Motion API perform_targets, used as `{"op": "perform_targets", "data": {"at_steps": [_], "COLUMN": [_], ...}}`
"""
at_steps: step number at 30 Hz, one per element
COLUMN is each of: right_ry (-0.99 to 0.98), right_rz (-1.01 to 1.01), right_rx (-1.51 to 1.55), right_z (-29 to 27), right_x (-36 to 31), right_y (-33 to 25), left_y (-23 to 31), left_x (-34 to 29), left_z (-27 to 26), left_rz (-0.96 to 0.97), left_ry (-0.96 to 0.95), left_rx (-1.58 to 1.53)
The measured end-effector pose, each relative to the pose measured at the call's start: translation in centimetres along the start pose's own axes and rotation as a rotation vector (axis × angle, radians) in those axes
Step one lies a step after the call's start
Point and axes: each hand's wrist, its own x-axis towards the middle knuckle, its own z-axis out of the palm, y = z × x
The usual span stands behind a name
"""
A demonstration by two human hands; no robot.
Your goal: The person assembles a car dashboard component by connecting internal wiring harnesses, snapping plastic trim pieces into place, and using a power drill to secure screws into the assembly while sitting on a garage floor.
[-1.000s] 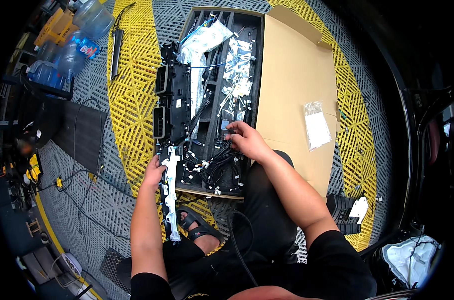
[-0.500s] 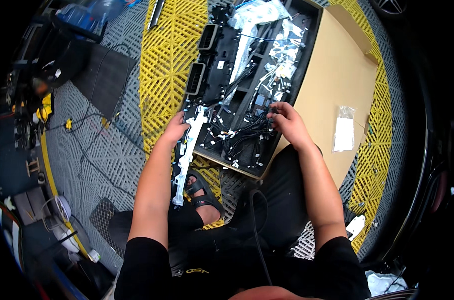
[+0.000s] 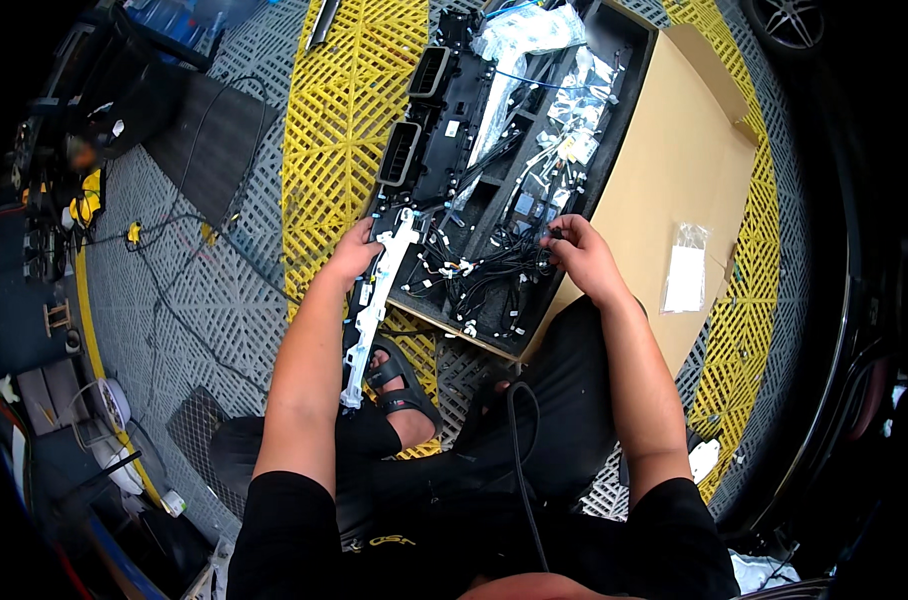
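My left hand [image 3: 355,252] is closed on the edge of a long black vent panel [image 3: 454,130], at its near left part. A white plastic bracket [image 3: 379,305] runs along the panel's near end, just right of that hand. Two rectangular air vents [image 3: 401,153] show farther up the panel. Over the box's right side, my right hand [image 3: 582,258] pinches a small black connector [image 3: 556,234] between thumb and fingers. Beneath it spreads a tangle of black wiring harness [image 3: 494,265] with small white plugs. The undersides of both hands are hidden.
An open cardboard box [image 3: 664,170] lined with black foam holds the wiring, clear plastic bags [image 3: 582,90] and a bubble-wrapped piece [image 3: 534,32]. A small bag with white paper [image 3: 686,268] lies on its flap. My sandalled foot [image 3: 404,390] is by the box's near edge.
The view has shifted slightly. My right hand has turned a little and now shows the black connector at its fingertips. My left hand keeps its hold on the panel.
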Motion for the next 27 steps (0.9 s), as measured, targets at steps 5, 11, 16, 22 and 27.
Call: {"op": "perform_targets", "data": {"at_steps": [5, 11, 16, 22, 27], "right_ry": [-0.016, -0.024, -0.04, -0.042, -0.045], "right_rz": [-0.008, 0.0, 0.012, 0.002, 0.012], "right_rx": [0.015, 0.042, 0.013, 0.046, 0.036], "right_z": [0.0, 0.3, -0.1, -0.2, -0.1], "right_x": [-0.1, -0.2, -0.1, 0.0, 0.0], "right_y": [0.0, -0.4, -0.4, 0.4, 0.1], "left_y": [0.1, -0.1, 0.2, -0.2, -0.3], "left_x": [-0.2, -0.2, -0.3, -0.1, 0.1], "left_z": [0.2, 0.1, 0.4, 0.3, 0.2], "left_rz": [-0.002, 0.002, -0.008, -0.022, 0.005], "left_ry": [0.0, 0.024, 0.017, 0.019, 0.013], "left_rx": [0.014, 0.004, 0.004, 0.001, 0.001]}}
